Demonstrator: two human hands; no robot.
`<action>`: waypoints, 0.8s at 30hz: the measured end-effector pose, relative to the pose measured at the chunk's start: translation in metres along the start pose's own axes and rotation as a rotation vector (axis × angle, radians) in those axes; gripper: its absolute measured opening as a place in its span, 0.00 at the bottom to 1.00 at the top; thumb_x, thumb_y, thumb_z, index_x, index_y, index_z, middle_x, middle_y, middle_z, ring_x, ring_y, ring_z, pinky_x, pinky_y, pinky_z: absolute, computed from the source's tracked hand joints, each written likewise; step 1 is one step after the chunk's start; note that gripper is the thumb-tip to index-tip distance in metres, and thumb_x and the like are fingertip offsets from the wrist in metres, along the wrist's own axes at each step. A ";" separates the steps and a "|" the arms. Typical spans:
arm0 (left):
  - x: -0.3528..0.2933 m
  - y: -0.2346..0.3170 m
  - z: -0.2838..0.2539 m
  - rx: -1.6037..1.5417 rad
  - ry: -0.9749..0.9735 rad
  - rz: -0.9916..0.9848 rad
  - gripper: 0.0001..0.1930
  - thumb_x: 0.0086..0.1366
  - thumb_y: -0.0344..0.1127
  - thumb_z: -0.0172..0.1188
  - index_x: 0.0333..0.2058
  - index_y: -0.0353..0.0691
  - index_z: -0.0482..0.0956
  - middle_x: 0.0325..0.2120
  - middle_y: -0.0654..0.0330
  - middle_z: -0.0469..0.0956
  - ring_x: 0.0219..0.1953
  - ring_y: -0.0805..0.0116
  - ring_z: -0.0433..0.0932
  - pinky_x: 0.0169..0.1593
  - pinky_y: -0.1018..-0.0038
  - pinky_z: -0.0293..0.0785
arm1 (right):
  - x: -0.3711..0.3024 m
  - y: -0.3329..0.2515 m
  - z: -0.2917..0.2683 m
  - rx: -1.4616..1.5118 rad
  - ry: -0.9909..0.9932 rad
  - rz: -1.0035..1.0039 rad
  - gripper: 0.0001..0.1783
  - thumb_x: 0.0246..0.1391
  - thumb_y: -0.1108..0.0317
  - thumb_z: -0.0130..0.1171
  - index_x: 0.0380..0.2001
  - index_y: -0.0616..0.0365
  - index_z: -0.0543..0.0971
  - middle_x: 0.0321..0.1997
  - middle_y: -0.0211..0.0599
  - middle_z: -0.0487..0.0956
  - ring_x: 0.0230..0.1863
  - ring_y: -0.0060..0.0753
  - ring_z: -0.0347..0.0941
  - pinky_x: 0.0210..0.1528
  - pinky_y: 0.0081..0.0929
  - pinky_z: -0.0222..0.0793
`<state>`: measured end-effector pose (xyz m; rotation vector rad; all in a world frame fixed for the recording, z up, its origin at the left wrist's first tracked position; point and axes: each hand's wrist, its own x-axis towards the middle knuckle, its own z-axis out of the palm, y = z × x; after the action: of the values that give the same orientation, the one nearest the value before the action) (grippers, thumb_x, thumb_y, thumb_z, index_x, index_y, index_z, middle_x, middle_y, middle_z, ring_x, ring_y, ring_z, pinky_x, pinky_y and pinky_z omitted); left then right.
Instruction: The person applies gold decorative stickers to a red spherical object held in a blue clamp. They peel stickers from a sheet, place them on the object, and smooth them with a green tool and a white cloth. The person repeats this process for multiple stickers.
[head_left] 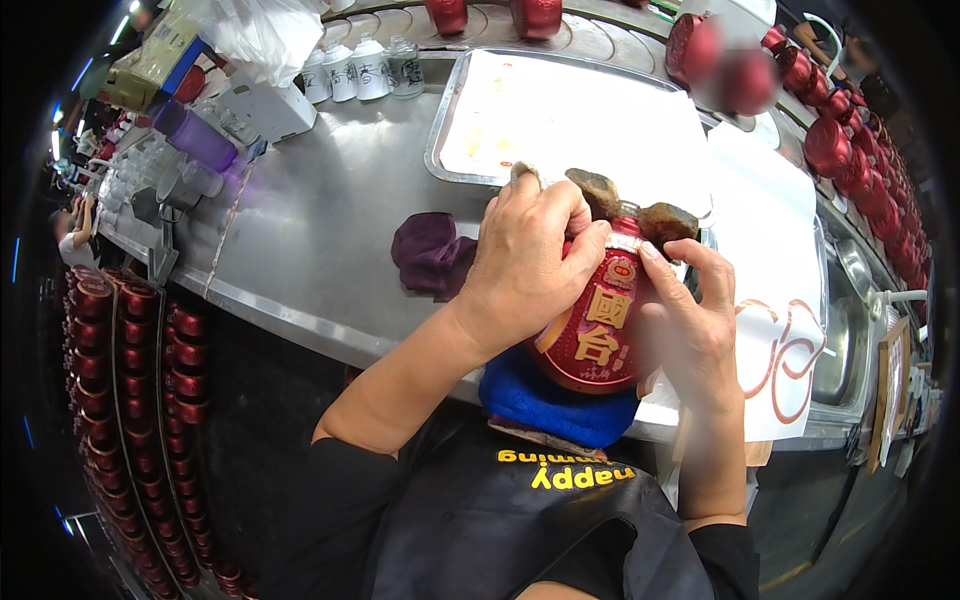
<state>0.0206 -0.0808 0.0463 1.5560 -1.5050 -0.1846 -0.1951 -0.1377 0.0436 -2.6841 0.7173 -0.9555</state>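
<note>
While both hands clasp, red jar (pixel 592 335) between left hand (pixel 525 265), right hand (pixel 690 325)

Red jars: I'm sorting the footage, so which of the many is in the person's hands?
The red jar with gold lettering, resting on a blue cloth at the counter's near edge, gripped by the left hand and right hand. The others sit untouched in rows.

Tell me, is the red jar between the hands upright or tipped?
Tipped. The red jar leans with its neck pointing away from the person, its base resting on a blue cloth, while the left hand and right hand grip it.
</note>
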 end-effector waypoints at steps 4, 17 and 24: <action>0.000 -0.001 0.000 -0.007 -0.001 0.000 0.10 0.63 0.33 0.66 0.29 0.36 0.74 0.29 0.52 0.73 0.34 0.55 0.73 0.39 0.63 0.71 | 0.003 0.000 -0.001 -0.016 -0.019 0.007 0.22 0.59 0.65 0.66 0.56 0.57 0.82 0.55 0.47 0.74 0.55 0.51 0.71 0.58 0.44 0.70; 0.001 0.000 -0.002 -0.020 -0.022 -0.018 0.10 0.64 0.34 0.65 0.30 0.36 0.74 0.29 0.51 0.72 0.35 0.56 0.73 0.39 0.64 0.71 | 0.005 0.001 -0.001 0.038 -0.028 0.017 0.21 0.60 0.65 0.64 0.56 0.58 0.82 0.52 0.46 0.75 0.54 0.49 0.72 0.57 0.42 0.70; 0.001 -0.001 -0.001 -0.065 -0.039 -0.043 0.11 0.63 0.35 0.67 0.29 0.37 0.74 0.28 0.49 0.73 0.34 0.49 0.74 0.41 0.57 0.70 | 0.004 0.002 0.000 0.053 -0.026 0.014 0.21 0.61 0.64 0.64 0.56 0.58 0.82 0.52 0.45 0.75 0.54 0.48 0.72 0.57 0.42 0.70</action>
<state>0.0222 -0.0809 0.0470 1.5419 -1.4822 -0.2870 -0.1933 -0.1420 0.0454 -2.6372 0.6947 -0.9208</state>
